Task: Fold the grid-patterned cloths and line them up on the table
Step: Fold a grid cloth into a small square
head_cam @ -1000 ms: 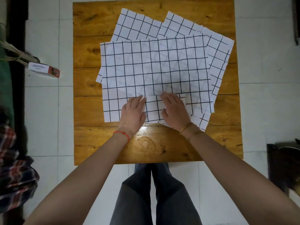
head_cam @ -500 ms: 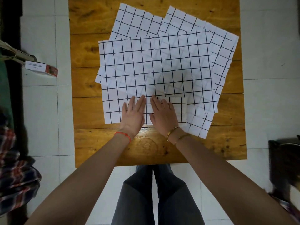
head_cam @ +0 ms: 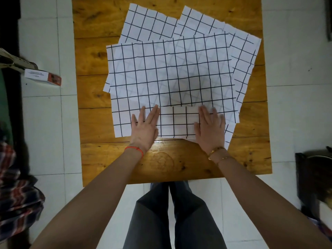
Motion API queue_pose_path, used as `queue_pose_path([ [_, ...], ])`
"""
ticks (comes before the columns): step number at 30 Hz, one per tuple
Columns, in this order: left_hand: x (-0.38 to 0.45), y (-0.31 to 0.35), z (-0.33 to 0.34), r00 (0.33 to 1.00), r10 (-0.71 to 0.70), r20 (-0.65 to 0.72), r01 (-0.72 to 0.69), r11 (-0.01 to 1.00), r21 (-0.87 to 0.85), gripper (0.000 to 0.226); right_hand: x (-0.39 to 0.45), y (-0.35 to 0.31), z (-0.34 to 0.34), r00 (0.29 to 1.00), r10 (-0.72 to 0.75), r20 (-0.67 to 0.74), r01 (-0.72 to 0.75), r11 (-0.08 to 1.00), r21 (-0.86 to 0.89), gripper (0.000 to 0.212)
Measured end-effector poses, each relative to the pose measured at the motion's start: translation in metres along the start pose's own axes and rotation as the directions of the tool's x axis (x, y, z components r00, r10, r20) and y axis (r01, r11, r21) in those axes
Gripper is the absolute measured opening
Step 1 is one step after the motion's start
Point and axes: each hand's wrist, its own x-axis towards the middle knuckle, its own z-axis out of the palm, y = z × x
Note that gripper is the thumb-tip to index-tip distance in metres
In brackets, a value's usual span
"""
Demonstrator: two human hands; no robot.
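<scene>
Both hands flat: left hand (head_cam: 144,127), right hand (head_cam: 210,128) pressing small folded white black-grid cloth (head_cam: 179,122)

The table (head_cam: 172,159) is made of knotted wooden planks, varnished to a warm gloss, with a bright sheen caught on its near edge. On it, the grid-patterned cloths (head_cam: 170,72) are seen as thin, matt white fabric, faintly creased and sheer enough for underlying lines to show through. Around the table, smooth pale floor tiles (head_cam: 294,123) with a dull shine are laid
</scene>
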Motion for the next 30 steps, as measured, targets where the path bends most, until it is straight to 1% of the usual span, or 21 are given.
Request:
queue_pose_path([
  [2, 0.0, -0.001, 0.001, 1.0, 0.003, 0.0, -0.003, 1.0, -0.001, 0.07, -0.001, 0.01, 0.0, 0.999, 0.048, -0.008, -0.048, 0.999, 0.026, 0.061],
  [6, -0.001, -0.001, 0.001, 1.0, 0.005, -0.003, -0.005, 1.0, -0.01, 0.07, -0.001, 0.013, -0.001, 0.997, 0.074, -0.028, -0.071, 0.993, 0.09, 0.063],
  [8, -0.005, 0.001, 0.001, 0.999, 0.002, -0.053, -0.006, 0.998, -0.063, 0.069, -0.003, 0.009, -0.003, 0.996, 0.064, -0.057, -0.057, 0.993, 0.107, 0.061],
  [11, -0.02, 0.005, 0.004, 0.984, 0.012, -0.179, -0.034, 0.992, -0.118, 0.068, -0.014, -0.001, -0.004, 0.995, -0.048, -0.089, 0.057, 0.993, 0.106, 0.057],
  [13, -0.036, 0.008, 0.011, 0.977, 0.04, -0.211, -0.063, 0.993, -0.101, 0.067, -0.024, -0.013, -0.002, 0.985, -0.159, -0.062, 0.165, 0.981, 0.106, 0.056],
  [16, -0.057, 0.013, 0.025, 0.984, 0.048, -0.173, -0.059, 0.996, -0.06, 0.068, -0.038, -0.036, 0.008, 0.954, -0.299, -0.015, 0.3, 0.951, 0.079, 0.053],
  [18, -0.065, 0.018, 0.033, 0.993, 0.014, -0.121, -0.019, 0.999, -0.043, 0.068, -0.044, -0.051, 0.013, 0.928, -0.372, -0.005, 0.371, 0.925, 0.075, 0.051],
  [20, -0.07, 0.023, 0.037, 0.997, -0.021, -0.076, 0.021, 1.0, -0.011, 0.067, -0.049, -0.063, 0.018, 0.91, -0.414, 0.006, 0.412, 0.906, 0.095, 0.051],
  [25, -0.074, 0.032, 0.043, 0.997, -0.079, 0.006, 0.079, 0.996, 0.037, 0.067, -0.058, -0.071, 0.024, 0.929, -0.367, 0.05, 0.362, 0.928, 0.087, 0.049],
  [27, -0.074, 0.033, 0.043, 0.996, -0.09, 0.024, 0.088, 0.995, 0.049, 0.067, -0.061, -0.062, 0.026, 0.935, -0.349, 0.067, 0.344, 0.937, 0.066, 0.048],
  [30, -0.074, 0.034, 0.041, 0.994, -0.1, 0.034, 0.098, 0.994, 0.05, 0.068, -0.067, -0.034, 0.027, 0.959, -0.278, 0.052, 0.276, 0.961, 0.03, 0.05],
])
